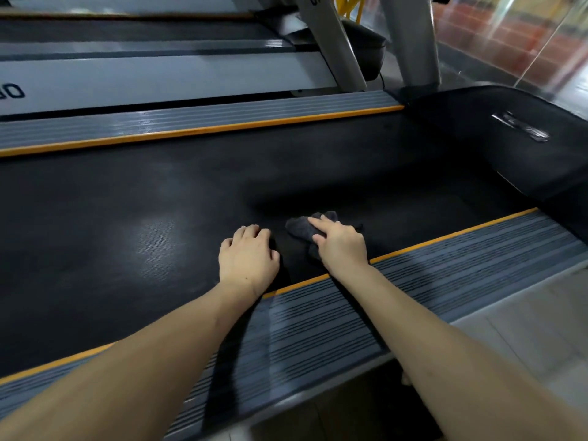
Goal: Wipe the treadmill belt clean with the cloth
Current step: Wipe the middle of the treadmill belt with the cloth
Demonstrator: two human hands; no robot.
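Observation:
The black treadmill belt (159,198) runs across the middle of the view, with pale sheen patches left of my hands. A small dark grey cloth (300,229) lies crumpled on the belt near its near edge. My right hand (342,246) presses down on the cloth, fingers over it, with much of the cloth hidden underneath. My left hand (248,259) rests on the bare belt just left of the cloth, fingers curled under and holding nothing.
Grey ribbed side rails with orange edging border the belt, one near (413,281) and one far (203,122). The black motor hood (509,144) rises at the right end. Grey uprights (413,43) stand behind it. A second treadmill (143,78) lies beyond. Tiled floor (525,338) shows at lower right.

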